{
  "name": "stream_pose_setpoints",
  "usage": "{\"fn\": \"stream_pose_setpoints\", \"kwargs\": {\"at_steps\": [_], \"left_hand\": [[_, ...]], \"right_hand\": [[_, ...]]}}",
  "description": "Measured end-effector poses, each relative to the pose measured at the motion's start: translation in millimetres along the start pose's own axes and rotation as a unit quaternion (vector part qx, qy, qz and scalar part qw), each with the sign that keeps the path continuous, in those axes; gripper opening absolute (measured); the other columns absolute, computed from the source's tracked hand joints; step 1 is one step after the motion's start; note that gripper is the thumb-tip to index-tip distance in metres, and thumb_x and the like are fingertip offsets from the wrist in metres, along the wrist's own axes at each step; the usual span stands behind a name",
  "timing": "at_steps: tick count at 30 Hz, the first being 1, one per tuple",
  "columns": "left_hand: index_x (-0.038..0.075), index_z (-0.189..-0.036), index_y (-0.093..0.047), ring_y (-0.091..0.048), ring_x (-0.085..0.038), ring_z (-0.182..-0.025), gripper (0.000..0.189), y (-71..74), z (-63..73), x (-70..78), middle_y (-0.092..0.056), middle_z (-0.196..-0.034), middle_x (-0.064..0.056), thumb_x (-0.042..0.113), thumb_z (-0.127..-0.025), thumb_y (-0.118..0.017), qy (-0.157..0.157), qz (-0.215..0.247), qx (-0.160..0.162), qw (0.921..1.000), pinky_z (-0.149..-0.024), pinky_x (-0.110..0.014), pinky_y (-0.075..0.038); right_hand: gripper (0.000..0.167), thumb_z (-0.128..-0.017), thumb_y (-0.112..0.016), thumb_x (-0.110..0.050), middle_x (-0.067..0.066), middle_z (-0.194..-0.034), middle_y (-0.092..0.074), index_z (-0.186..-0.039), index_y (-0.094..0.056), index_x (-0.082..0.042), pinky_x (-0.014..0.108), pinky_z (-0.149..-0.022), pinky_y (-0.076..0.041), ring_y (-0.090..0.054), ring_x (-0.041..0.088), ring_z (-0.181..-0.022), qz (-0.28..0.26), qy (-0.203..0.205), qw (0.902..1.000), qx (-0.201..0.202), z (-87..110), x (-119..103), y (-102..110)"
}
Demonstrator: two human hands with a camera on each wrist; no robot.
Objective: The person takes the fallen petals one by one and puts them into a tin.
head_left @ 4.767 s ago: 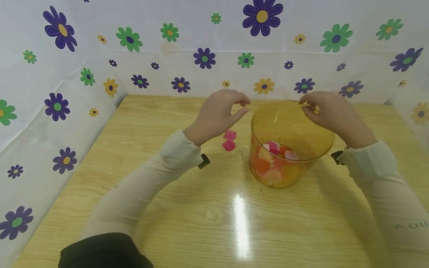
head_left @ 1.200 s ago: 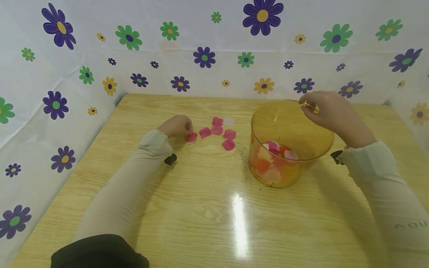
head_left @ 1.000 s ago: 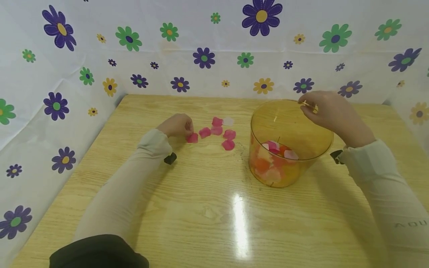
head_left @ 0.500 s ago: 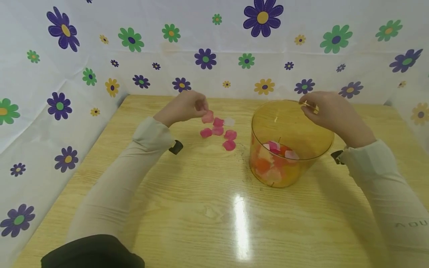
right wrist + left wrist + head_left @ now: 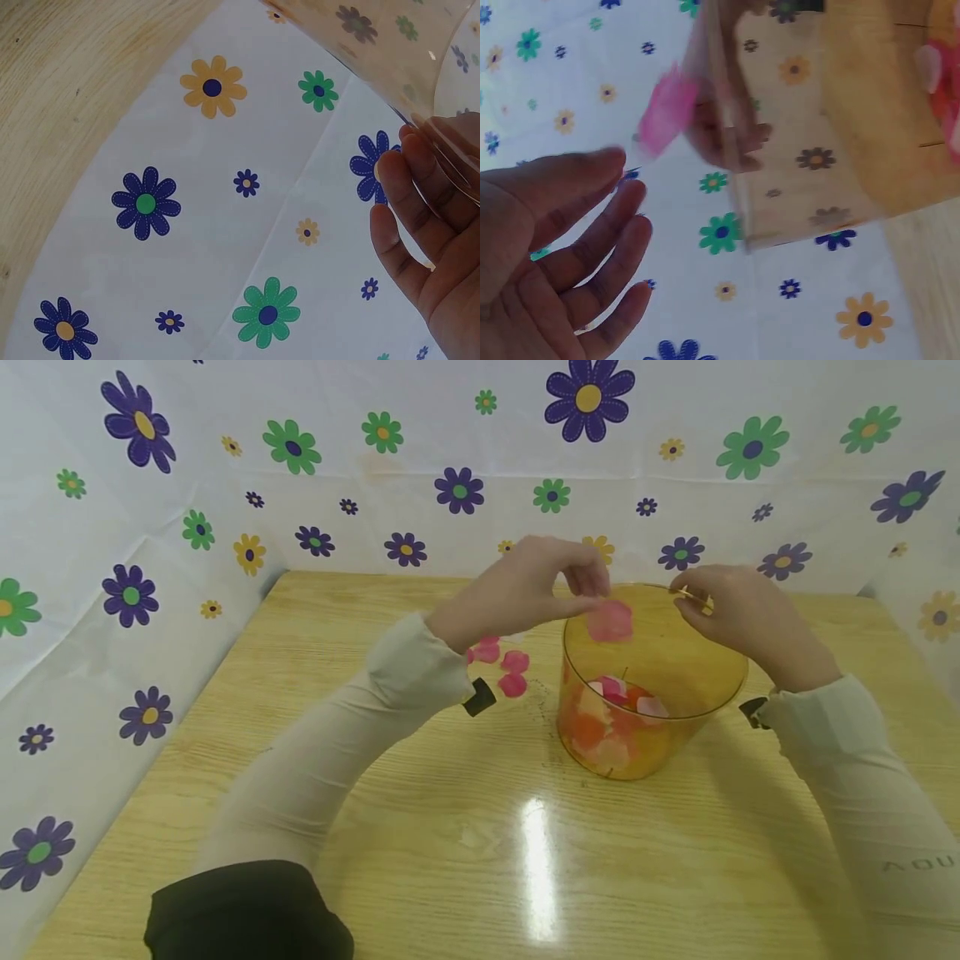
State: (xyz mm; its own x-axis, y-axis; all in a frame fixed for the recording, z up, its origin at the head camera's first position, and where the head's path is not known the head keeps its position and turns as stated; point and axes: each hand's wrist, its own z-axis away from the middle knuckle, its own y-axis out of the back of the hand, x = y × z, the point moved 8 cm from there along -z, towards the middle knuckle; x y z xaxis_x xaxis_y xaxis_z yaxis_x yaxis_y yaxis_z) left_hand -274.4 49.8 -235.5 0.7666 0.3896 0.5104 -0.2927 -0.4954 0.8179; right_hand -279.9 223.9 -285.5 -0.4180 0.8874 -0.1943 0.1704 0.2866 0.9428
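A pink petal (image 5: 610, 622) is in mid-air at the mouth of a see-through amber tub (image 5: 693, 664). In the left wrist view, a gap shows between the blurred petal (image 5: 667, 111) and the fingertips of my left hand (image 5: 566, 259). Thumb and fingers of that left hand (image 5: 528, 585) are spread apart by the tub's left rim. My right hand (image 5: 753, 618) pinches the far right rim, the fingers of the right hand (image 5: 431, 232) hooked over its edge. Pink, white and orange-red petals (image 5: 612, 690) lie in the bottom of the tub.
Several pink petals (image 5: 514, 662) lie on the wooden table (image 5: 420, 860) left of the tub, partly behind my left wrist. A white cloth (image 5: 322, 393) printed with flowers stands behind the table and along its sides.
My left hand picked a pink petal off the table at the left, carried it right to the tub and let it go. My right hand has stayed on the rim.
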Motion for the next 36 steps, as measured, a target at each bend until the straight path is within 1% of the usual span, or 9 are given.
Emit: {"fn": "stream_pose_setpoints", "kwargs": {"at_steps": [4,7,13,17,22,26,29,33,36], "left_hand": [[0.011,-0.106,-0.064,-0.058,-0.010,-0.095,0.020,-21.1,-2.0,-5.4,-0.066,-0.104,0.002,0.022,-0.089,-0.064,0.010,-0.031,-0.040,0.9987,-0.088,-0.020,-0.046],[0.012,-0.112,-0.063,-0.057,-0.010,-0.099,0.024,-28.2,0.1,-12.7,-0.065,-0.109,0.001,0.023,-0.091,-0.062,0.022,-0.047,-0.048,0.9975,-0.091,-0.021,-0.045],[0.012,-0.112,-0.062,-0.057,-0.012,-0.102,0.023,-23.8,7.5,-24.7,-0.065,-0.111,0.001,0.023,-0.091,-0.061,0.027,-0.075,-0.025,0.9965,-0.094,-0.024,-0.044],[0.012,-0.109,-0.062,-0.057,-0.016,-0.101,0.020,-15.3,17.7,-42.9,-0.065,-0.108,0.000,0.023,-0.093,-0.059,0.050,-0.115,-0.006,0.9921,-0.093,-0.028,-0.045],[0.009,-0.110,-0.062,-0.058,-0.022,-0.102,0.021,-13.2,36.0,-98.2,-0.065,-0.107,-0.006,0.020,-0.092,-0.058,0.108,-0.152,-0.010,0.9824,-0.092,-0.034,-0.046],[0.006,-0.111,-0.061,-0.059,-0.025,-0.103,0.025,-19.5,54.4,-153.6,-0.064,-0.108,-0.010,0.020,-0.090,-0.059,0.171,-0.155,-0.036,0.9722,-0.090,-0.038,-0.047],[0.006,-0.113,-0.060,-0.059,-0.027,-0.105,0.029,-28.4,66.3,-187.1,-0.064,-0.111,-0.013,0.021,-0.089,-0.061,0.211,-0.155,-0.062,0.9631,-0.091,-0.041,-0.048],[0.005,-0.117,-0.058,-0.057,-0.029,-0.110,0.032,-43.1,76.8,-219.9,-0.062,-0.117,-0.015,0.023,-0.090,-0.060,0.254,-0.127,-0.096,0.9540,-0.093,-0.043,-0.047],[0.005,-0.118,-0.057,-0.056,-0.030,-0.112,0.033,-52.4,81.2,-232.9,-0.060,-0.120,-0.016,0.023,-0.090,-0.060,0.279,-0.097,-0.114,0.9485,-0.095,-0.043,-0.046]], "right_hand": [[0.018,-0.087,-0.060,-0.006,0.020,-0.096,-0.069,-0.103,-0.067,-0.001,0.050,-0.076,-0.053,-0.064,0.032,-0.080,-0.001,-0.001,1.0000,-0.002,-0.4,0.3,-1.1],[0.017,-0.087,-0.060,-0.006,0.020,-0.096,-0.069,-0.103,-0.067,-0.001,0.049,-0.076,-0.053,-0.064,0.032,-0.080,0.000,0.003,1.0000,-0.001,-0.2,-0.3,-1.0],[0.017,-0.086,-0.061,-0.004,0.021,-0.095,-0.069,-0.102,-0.066,0.000,0.050,-0.076,-0.053,-0.064,0.033,-0.080,0.005,0.009,0.9999,0.012,1.8,-1.2,3.0],[0.016,-0.086,-0.061,-0.004,0.021,-0.094,-0.069,-0.101,-0.066,0.000,0.049,-0.075,-0.053,-0.064,0.032,-0.079,0.005,0.013,0.9997,0.018,2.2,-1.9,4.8],[0.016,-0.086,-0.061,-0.004,0.020,-0.094,-0.069,-0.100,-0.066,0.000,0.048,-0.075,-0.054,-0.064,0.031,-0.079,0.006,0.013,0.9997,0.020,2.9,-1.6,5.5],[0.016,-0.087,-0.060,-0.004,0.020,-0.095,-0.069,-0.101,-0.066,0.000,0.049,-0.075,-0.053,-0.064,0.032,-0.079,0.005,0.009,0.9998,0.014,3.3,-0.2,4.1],[0.016,-0.087,-0.060,-0.004,0.020,-0.094,-0.069,-0.101,-0.066,0.000,0.049,-0.075,-0.053,-0.063,0.031,-0.079,0.006,0.009,0.9999,0.012,3.3,0.5,3.6],[0.017,-0.087,-0.060,-0.005,0.020,-0.095,-0.069,-0.102,-0.066,-0.001,0.049,-0.075,-0.053,-0.063,0.031,-0.079,0.004,0.007,0.9999,0.007,2.4,0.7,2.7],[0.017,-0.087,-0.060,-0.006,0.020,-0.095,-0.069,-0.103,-0.066,-0.001,0.049,-0.074,-0.053,-0.063,0.030,-0.079,0.003,0.008,1.0000,0.002,1.4,0.1,2.0]]}}
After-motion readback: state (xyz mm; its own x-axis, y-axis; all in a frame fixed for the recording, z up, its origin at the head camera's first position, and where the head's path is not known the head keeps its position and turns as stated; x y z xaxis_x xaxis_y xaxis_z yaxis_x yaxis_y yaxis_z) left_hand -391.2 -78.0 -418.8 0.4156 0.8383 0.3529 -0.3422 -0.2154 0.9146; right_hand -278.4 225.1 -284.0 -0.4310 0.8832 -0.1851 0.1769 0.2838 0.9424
